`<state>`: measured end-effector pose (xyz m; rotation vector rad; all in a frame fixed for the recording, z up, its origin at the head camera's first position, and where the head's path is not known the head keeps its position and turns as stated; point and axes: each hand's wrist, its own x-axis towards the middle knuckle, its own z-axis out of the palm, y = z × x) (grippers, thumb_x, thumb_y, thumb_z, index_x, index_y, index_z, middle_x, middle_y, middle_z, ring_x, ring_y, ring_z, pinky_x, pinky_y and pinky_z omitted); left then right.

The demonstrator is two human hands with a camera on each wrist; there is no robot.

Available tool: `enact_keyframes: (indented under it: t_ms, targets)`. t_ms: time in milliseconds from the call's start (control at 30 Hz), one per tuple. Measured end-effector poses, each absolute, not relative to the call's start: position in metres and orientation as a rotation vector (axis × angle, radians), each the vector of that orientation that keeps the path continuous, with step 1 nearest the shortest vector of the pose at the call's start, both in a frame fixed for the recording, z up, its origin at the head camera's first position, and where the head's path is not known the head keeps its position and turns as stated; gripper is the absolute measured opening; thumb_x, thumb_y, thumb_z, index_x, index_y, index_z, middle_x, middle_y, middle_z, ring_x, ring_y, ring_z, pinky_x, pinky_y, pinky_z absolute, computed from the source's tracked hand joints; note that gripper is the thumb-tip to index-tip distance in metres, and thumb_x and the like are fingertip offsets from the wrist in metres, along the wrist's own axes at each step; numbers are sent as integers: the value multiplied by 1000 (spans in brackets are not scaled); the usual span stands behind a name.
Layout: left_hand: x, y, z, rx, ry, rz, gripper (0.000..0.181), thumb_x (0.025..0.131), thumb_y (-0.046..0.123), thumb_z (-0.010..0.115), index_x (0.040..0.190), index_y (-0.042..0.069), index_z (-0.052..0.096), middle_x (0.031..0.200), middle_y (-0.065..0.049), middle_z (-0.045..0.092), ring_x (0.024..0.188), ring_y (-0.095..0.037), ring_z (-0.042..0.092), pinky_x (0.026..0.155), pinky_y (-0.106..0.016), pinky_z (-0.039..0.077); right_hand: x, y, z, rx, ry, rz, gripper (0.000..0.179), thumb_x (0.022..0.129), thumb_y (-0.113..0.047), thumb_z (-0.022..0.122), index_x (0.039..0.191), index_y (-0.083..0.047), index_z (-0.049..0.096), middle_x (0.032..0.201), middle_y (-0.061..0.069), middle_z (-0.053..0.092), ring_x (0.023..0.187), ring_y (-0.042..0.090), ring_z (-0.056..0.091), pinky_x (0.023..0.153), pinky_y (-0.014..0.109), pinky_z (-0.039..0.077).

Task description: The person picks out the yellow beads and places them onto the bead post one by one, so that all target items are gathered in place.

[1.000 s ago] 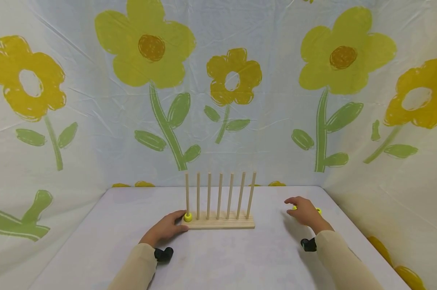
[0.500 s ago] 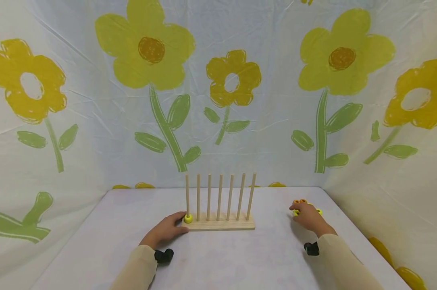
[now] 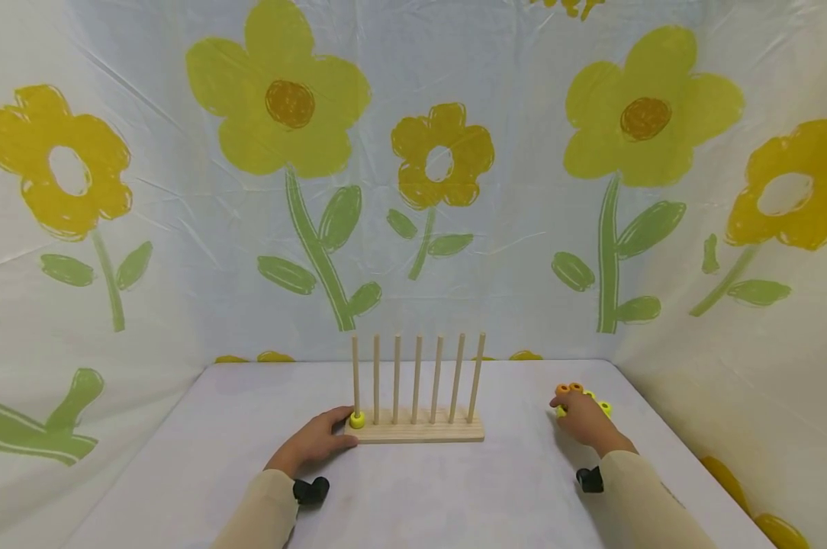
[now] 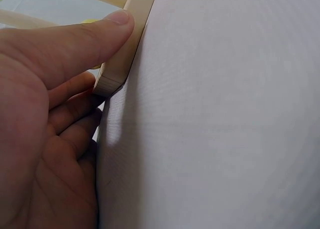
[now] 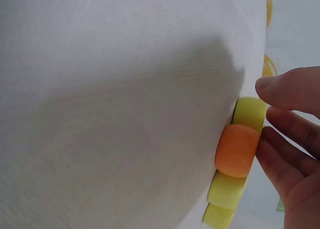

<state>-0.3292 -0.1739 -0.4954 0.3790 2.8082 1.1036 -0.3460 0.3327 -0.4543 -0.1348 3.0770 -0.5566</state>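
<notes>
A wooden peg rack (image 3: 414, 436) with a row of several upright rods stands mid-table. One yellow bead (image 3: 357, 420) sits at the foot of its leftmost rod. My left hand (image 3: 313, 441) grips the left end of the base, thumb along the front edge and fingers behind. Over at the right, my right hand (image 3: 586, 421) reaches down over a cluster of beads. In the right wrist view, the thumb and fingertips are close around a yellow bead (image 5: 250, 111), beside an orange bead (image 5: 237, 150). The hand partly hides the cluster in the head view.
Two orange beads (image 3: 575, 387) lie at the back of the cluster, and another yellow bead (image 3: 605, 409) lies to its right. The white-covered table (image 3: 413, 496) ends at a flower-printed curtain (image 3: 510, 290) behind and at both sides.
My right hand has shifted slightly right and lowered its fingers toward the beads, uncovering the orange ones. The left hand keeps its hold on the rack. The head view has tilted slightly upward.
</notes>
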Motion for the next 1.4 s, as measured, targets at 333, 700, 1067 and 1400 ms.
enact_keyframes:
  t_ms: [333,700,1067,1400]
  targets:
    - [-330,-174,-497,406,2821,1109,68,85,36,73,143,10,47,148,-14,46,141,-39,36,115,-57,29,-345,324,-455,-226,3119,-570,30,81,10,59,107,1,70,108,17,69,106,38,61,94,55,50]
    - [-334,-171,-498,364,2828,1063,70,85,39,73,144,11,47,149,-13,45,141,-38,36,115,-57,29,-346,322,-459,-122,3065,-546,25,85,1,62,108,0,70,109,15,69,107,37,61,94,55,50]
    - [-335,-174,-501,369,2831,1059,71,84,41,73,144,11,47,149,-13,45,141,-37,36,115,-57,30,-342,316,-454,-141,3066,-548,27,88,-2,62,115,1,67,113,17,67,111,39,59,96,56,48]
    - [-334,-176,-503,367,2823,1074,71,85,40,73,144,11,46,149,-14,45,141,-38,36,115,-57,30,-341,308,-446,-271,3119,-536,29,89,-7,66,117,2,66,112,16,68,107,35,62,95,53,50]
